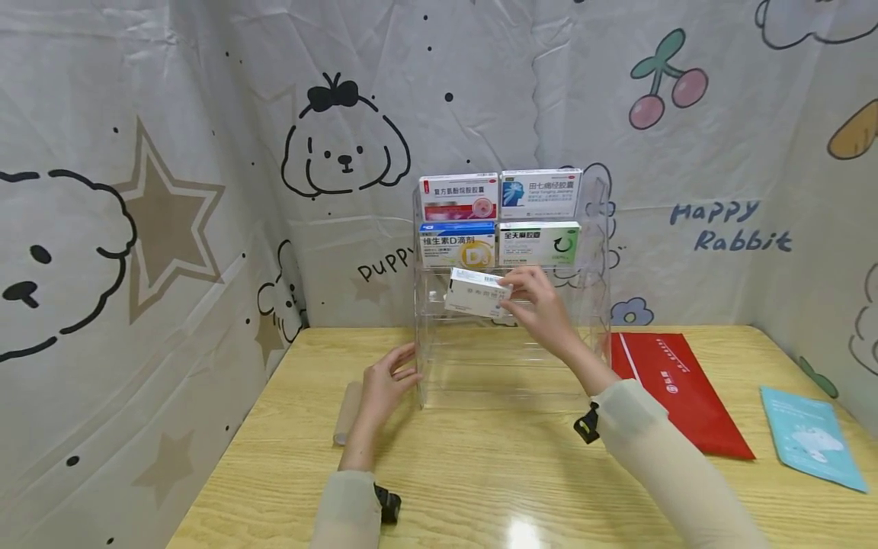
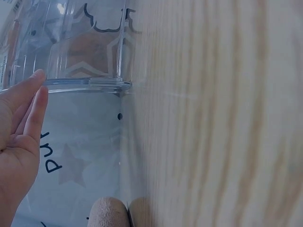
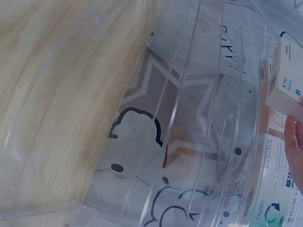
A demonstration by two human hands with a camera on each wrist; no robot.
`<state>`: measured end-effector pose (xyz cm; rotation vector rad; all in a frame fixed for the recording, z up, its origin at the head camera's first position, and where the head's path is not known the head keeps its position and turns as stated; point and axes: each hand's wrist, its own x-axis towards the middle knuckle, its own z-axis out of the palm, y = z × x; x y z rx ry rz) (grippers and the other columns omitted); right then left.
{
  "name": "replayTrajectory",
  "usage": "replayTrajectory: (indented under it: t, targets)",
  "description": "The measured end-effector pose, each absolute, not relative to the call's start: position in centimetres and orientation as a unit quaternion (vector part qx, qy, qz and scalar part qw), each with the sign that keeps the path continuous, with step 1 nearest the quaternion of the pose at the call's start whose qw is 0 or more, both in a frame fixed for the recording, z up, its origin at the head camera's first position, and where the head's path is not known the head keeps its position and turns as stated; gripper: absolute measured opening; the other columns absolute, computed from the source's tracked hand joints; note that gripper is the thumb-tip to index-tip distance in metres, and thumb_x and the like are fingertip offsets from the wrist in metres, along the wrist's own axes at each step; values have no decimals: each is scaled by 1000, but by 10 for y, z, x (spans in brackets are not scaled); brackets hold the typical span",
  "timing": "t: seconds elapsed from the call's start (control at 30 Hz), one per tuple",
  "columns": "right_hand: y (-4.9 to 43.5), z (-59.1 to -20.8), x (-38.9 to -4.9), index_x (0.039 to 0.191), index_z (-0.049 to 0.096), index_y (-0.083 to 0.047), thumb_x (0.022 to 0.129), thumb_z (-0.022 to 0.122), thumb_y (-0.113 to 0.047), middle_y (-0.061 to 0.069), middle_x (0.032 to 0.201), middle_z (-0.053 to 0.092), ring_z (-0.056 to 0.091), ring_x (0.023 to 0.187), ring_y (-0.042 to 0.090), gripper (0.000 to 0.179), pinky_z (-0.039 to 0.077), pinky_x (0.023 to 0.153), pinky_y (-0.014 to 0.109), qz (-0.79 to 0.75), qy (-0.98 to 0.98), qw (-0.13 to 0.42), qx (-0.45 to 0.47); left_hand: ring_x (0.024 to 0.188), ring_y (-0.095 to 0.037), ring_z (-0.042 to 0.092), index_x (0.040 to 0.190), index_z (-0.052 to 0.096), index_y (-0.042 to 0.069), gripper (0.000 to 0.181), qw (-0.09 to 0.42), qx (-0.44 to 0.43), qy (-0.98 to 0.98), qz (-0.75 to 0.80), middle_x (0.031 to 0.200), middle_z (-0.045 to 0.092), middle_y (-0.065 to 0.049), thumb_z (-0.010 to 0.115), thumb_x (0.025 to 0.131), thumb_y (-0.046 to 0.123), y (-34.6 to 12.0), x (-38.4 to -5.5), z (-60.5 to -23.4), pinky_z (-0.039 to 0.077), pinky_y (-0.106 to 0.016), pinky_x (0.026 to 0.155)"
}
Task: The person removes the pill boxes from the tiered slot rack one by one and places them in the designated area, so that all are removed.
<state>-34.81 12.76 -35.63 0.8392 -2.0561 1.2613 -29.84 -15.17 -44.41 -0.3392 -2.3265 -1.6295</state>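
My right hand (image 1: 542, 305) pinches the right end of a small white medicine box (image 1: 473, 293), tilted in front of a clear display rack (image 1: 480, 376). In the right wrist view the same box (image 3: 285, 78) shows at the right edge, with the fingertips at its end. My left hand (image 1: 386, 383) touches the rack's left side with nearly straight fingers, as the left wrist view also shows at the rack's edge (image 2: 90, 83). On the rack's upper tiers stand a red-and-white box (image 1: 458, 197), a white-and-blue box (image 1: 542, 194), a blue-and-yellow box (image 1: 453, 245) and a white-and-green box (image 1: 538, 245).
A beige cylinder (image 1: 347, 412) lies left of the rack, behind the left forearm. To the right are a red flat packet (image 1: 679, 389), partly under the right sleeve, and a light-blue packet (image 1: 812, 438). Patterned cloth (image 1: 480, 91) hangs behind the wooden table (image 1: 466, 473).
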Motion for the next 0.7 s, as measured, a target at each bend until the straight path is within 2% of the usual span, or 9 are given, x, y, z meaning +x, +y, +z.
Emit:
replayTrajectory:
  t: [0.13,0.3,0.4,0.7]
  targets:
    - [129,-362,-338,109,62,11,77,70,17,25,115,54,61,98,31,33,63,88,37,467,-770,286,327,115,-38,65,131,58,0,55,138,-113,-805,-566,132,61,-23,72,79,-11,-152,-299,-445,62,-23,87]
    - [135,-369,-324,109,64,6,77,72,14,20,114,56,60,97,15,34,63,86,23,468,-767,270,346,116,-39,64,131,58,-2,55,137,-117,-799,-573,132,60,-25,72,79,-12,-152,-299,-445,62,-25,89]
    - [139,-373,-315,111,65,1,79,73,10,15,115,57,59,98,8,34,63,86,21,465,-768,258,358,117,-39,64,131,58,-2,55,135,-118,-799,-575,132,60,-25,72,79,-11,-152,-299,-445,61,-25,89]
    - [140,-390,-292,108,65,1,78,74,10,16,112,58,62,99,12,33,65,79,39,450,-769,236,388,115,-38,65,132,58,0,55,136,-114,-803,-569,132,61,-24,72,79,-10,-152,-297,-444,62,-23,88]
